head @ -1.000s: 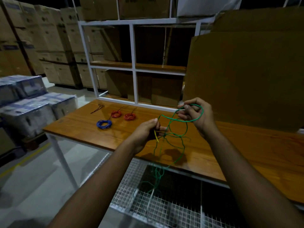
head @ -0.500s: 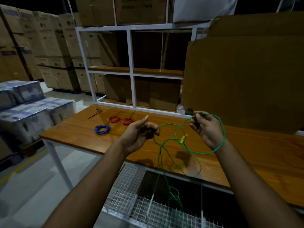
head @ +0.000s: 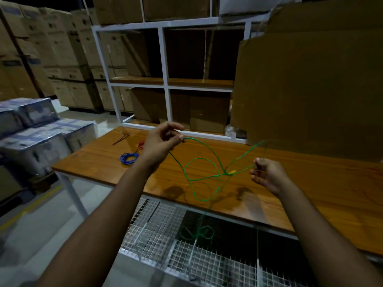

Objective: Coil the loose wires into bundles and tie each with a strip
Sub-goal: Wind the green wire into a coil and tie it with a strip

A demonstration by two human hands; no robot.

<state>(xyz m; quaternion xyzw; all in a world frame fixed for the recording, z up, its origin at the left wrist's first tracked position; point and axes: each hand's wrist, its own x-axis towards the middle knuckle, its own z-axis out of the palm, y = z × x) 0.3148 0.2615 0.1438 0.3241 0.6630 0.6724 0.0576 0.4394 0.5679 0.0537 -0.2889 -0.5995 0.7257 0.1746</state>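
Wire-mesh rack [head: 165, 235] nearest, green tail dangling over it. Wooden counter [head: 310, 199]: left hand [head: 160, 141] and right hand [head: 267, 175] each pinch the green wire [head: 207, 160], uncoiled, untied. Farther: blue bundle [head: 129, 158] and red bundle [head: 141, 144] coiled; dark strips [head: 121, 138] waiting.

Both arms outstretched over table [head: 310, 193]; left hand [head: 159, 141] raised, pinching green wire [head: 207, 162]; right hand [head: 267, 175] lower, gripping it.
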